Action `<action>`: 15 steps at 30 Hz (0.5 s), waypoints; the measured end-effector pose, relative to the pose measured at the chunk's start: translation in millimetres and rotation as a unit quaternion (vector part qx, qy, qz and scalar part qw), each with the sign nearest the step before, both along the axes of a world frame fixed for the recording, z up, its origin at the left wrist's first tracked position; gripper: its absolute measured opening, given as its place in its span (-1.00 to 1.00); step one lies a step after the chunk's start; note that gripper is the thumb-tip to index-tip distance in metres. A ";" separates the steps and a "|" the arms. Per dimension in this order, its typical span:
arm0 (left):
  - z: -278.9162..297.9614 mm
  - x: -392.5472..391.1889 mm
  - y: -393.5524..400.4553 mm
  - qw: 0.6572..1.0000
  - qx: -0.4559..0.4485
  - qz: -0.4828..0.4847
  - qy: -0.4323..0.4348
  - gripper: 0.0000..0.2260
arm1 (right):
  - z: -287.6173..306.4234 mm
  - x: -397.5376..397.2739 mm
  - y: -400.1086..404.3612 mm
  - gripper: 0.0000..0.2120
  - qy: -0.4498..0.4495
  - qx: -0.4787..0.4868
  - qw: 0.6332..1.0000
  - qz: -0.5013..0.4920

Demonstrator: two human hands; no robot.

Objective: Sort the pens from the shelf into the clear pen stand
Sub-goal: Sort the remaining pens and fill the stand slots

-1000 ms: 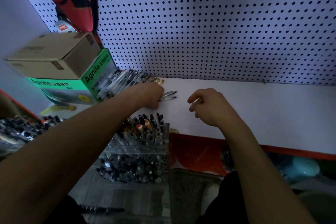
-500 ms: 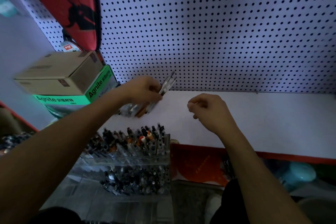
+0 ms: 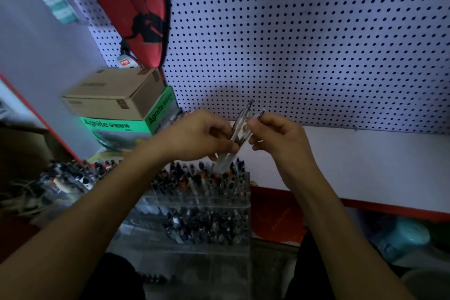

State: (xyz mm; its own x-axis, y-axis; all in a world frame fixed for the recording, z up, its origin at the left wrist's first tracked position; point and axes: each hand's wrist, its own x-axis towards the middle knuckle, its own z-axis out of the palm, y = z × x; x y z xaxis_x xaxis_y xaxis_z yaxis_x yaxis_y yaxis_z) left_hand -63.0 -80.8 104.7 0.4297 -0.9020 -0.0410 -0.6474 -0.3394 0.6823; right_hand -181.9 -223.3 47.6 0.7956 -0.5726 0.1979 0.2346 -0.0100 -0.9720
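Two bare hands meet above a clear pen stand (image 3: pixel 194 204) packed with dark-capped pens. The left hand (image 3: pixel 194 136) has its fingers curled round a small bundle of clear-barrelled pens (image 3: pixel 239 129), which tilts up and to the right, its lower ends hanging just above the stand's far right corner. The right hand (image 3: pixel 277 135) pinches the upper part of that bundle between thumb and forefinger; how many pens each hand holds cannot be told through the blur.

Stepped in tiers, the stand sits in the near middle of the scene, below the front edge of a white shelf (image 3: pixel 365 163) trimmed in red. On the shelf's far left lies a green box (image 3: pixel 126 126) printed "Agnite", with a brown cardboard box (image 3: pixel 114 95) stacked on top of it. More loose pens (image 3: pixel 175 114) are partly visible on the shelf beside the green box, behind the left hand. A white pegboard (image 3: pixel 304 39) forms the back wall, and a red racket cover (image 3: pixel 136 7) hangs on it at far left. To the left of the stand, another heap of pens (image 3: pixel 70 175) is blurred. A teal object (image 3: pixel 401 238) sits under the shelf at near right.
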 end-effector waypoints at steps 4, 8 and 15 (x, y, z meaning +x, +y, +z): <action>-23.7 -26.0 39.2 0.985 -0.113 0.068 0.114 -0.97 | -0.3 -11.3 20.1 -0.87 -0.016 -0.001 1.000 0.014; -53.4 -55.7 79.6 0.955 -0.208 0.118 0.176 -0.79 | -4.6 -22.8 50.4 -0.91 -0.015 -0.026 0.999 0.028; -109.5 -61.9 126.4 0.937 -0.217 0.211 0.173 -0.82 | -34.3 -33.4 86.8 -0.89 0.075 -0.186 0.979 0.024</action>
